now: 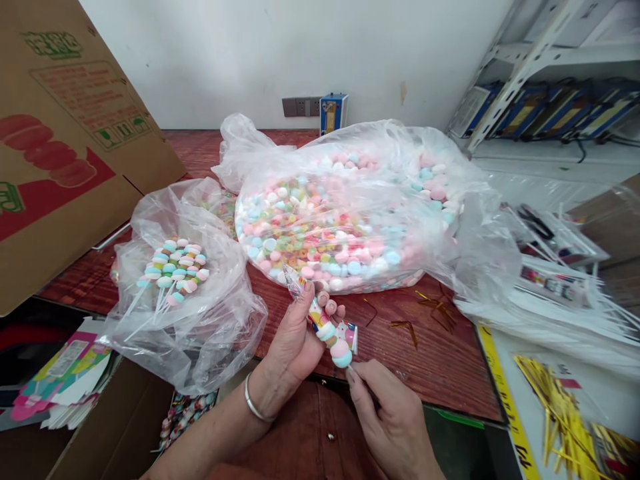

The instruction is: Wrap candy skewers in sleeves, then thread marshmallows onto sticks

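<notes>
My left hand is closed around a small clear printed candy bag, its pointed end rising past my thumb. A marshmallow skewer in pink, white and pale blue sticks out of the bag's lower end, its upper part inside or behind the bag. With thumb and index finger, my right hand pinches the skewer's stick just below the last marshmallow. The stick is mostly hidden by my fingers. Beyond my hands lies a large clear bag of marshmallows and gummy rings.
More marshmallow skewers lie on a crumpled plastic bag at left. A tall carton stands behind. Gold twist ties are scattered on the red-brown table, with a yellow-gold bundle and white sticks at right.
</notes>
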A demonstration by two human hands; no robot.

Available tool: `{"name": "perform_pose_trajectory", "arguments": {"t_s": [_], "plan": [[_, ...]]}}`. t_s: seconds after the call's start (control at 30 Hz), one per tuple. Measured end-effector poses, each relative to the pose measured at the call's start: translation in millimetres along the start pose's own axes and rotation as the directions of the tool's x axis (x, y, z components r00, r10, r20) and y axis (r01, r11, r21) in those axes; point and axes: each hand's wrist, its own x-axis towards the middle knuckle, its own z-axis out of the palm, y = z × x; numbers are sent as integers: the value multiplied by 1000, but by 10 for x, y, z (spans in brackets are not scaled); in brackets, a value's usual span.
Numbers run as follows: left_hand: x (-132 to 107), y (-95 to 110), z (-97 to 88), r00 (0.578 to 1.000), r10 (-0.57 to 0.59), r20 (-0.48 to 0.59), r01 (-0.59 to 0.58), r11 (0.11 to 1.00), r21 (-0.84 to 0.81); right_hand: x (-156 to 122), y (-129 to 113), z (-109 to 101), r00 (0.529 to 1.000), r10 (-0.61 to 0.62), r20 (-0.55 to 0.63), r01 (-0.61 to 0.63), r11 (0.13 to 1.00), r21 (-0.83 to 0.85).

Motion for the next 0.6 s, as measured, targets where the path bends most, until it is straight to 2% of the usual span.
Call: {"name": "perform_pose_trajectory", "arguments": {"t_s": [0.03,0.1,0.17,0.23,0.27,0.3,0.37,0.4,0.43,0.47,0.5,0.6], "plan": [[4,-2,1,1000,-3,-4,3,1000,-1,-1,4,3,990,-133,-53,123,979,-162],[3,-20,5,1000,-11,0,11,1000,0,-3,14,12,955,-283,-83,238,907,-348],[-15,-54,11,1000,-11,19,11,1000,2,9,12,27,965,-251,-80,212,921,-326],[-48,-101,17,999,-15,45,15,1000,8,46,-9,53,997,-56,-53,50,992,-113],[-66,-126,17,998,-23,61,22,1000,16,72,-24,70,997,81,-6,-81,996,46],[-82,-148,15,997,-34,75,32,999,25,100,-38,88,973,221,70,-231,949,217],[-101,-176,2,993,-64,102,59,997,51,152,-59,121,872,416,259,-490,722,488],[-100,-178,-7,991,-74,111,67,996,65,169,-64,128,826,459,328,-561,606,564],[-93,-172,-17,990,-76,115,68,995,73,177,-65,127,799,482,359,-593,537,600],[-80,-158,-26,991,-70,111,62,995,73,176,-63,116,797,497,342,-592,534,603],[-64,-140,-34,993,-53,103,46,997,67,165,-58,97,817,500,288,-565,594,573],[-28,-109,-46,997,5,79,-8,999,38,103,-35,36,925,371,79,-376,873,312]]}}
